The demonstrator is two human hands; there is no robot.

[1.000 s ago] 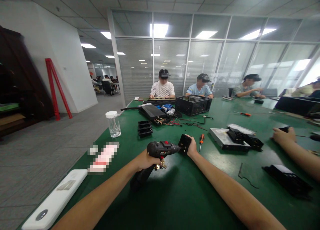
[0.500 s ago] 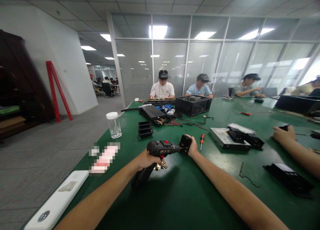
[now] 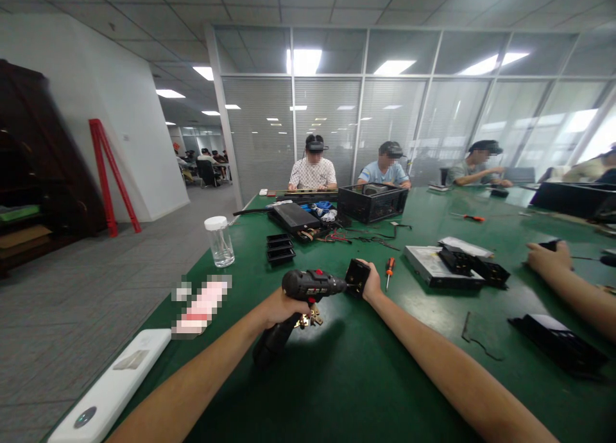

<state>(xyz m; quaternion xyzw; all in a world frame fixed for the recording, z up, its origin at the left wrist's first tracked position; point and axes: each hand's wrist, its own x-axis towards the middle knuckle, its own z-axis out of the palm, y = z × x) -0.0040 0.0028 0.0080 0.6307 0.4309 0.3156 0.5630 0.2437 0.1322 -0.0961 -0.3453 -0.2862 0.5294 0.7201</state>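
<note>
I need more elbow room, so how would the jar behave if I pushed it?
The jar would probably tip if pushed high, being taller than wide. Its smooth, clear wall may be slippery. It could be fragile, though I can't tell glass from plastic, and it stands near the left edge of the table.

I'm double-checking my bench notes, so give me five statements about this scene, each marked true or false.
1. The left hand grips a black, pistol-shaped power drill. True.
2. The right hand is unoccupied. False: it holds a boxy black part.
3. A clear, cylindrical jar stands upright on the green table. True.
4. The jar is uncapped. False: a white lid tops it.
5. The drill's front end points toward the jar. False: it points toward the boxy black part.
</note>
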